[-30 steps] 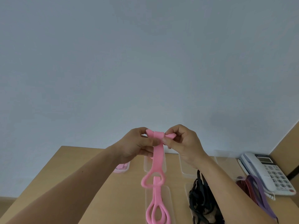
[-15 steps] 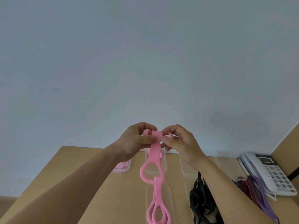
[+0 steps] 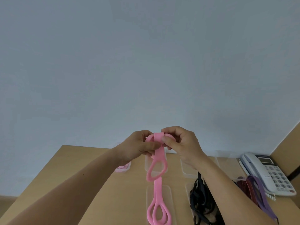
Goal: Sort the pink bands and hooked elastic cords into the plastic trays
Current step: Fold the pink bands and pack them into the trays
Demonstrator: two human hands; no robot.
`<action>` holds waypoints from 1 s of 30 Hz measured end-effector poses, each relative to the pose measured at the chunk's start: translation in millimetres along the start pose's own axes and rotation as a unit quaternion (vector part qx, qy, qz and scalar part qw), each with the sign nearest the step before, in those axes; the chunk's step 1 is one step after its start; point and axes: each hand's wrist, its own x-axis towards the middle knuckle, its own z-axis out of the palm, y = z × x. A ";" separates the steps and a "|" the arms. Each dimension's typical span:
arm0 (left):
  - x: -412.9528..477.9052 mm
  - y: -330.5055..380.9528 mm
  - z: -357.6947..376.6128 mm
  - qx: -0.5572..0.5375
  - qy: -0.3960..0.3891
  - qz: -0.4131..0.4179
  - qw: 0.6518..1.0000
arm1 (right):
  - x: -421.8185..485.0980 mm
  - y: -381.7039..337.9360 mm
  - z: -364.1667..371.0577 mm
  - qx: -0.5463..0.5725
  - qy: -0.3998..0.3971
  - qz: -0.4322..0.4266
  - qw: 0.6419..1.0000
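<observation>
Both hands are raised over the worktop (image 3: pixel 97 184), pinching the top of one pink band (image 3: pixel 158 161). Left hand (image 3: pixel 138 148): fingers curled shut around the band's upper left loop. Right hand (image 3: pixel 181 143): thumb and fingertips closed on the fold at the top.

Change against 0.5 s ago: the hands sit closer together, the fold between them is tighter, and the right fingertips now overlap the top of the band. The hanging loop has shifted slightly right. Lower tail of the band still reaches down into the near centre tray (image 3: pixel 168 200), where it lies in loose loops.

Other items unchanged: far-left tray (image 3: pixel 125 168) holds pink material, mostly hidden by the left wrist. Far centre tray (image 3: pixel 146 163) sits behind the hanging loop; contents cannot be told. Black cords (image 3: pixel 199 202) piled in the tray right of centre, under the right forearm. Red and purple bands (image 3: pixel 253 187) lie near the right edge, touching the phone (image 3: pixel 267 172) at the far right corner.

Open room: bare worktop along the left edge and near-left corner. Right side is crowded.
</observation>
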 end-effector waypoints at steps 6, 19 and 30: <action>-0.9 9.0 2.4 -0.067 -0.017 -0.034 0.997 | -5.6 4.3 0.4 -0.071 -0.008 -0.055 0.996; -3.8 12.3 6.9 -0.104 0.016 0.004 0.994 | -8.4 5.9 -4.3 0.001 -0.027 0.017 0.999; -4.4 5.6 8.9 0.002 0.030 0.035 0.999 | -6.1 4.5 -8.1 0.019 -0.029 0.051 0.998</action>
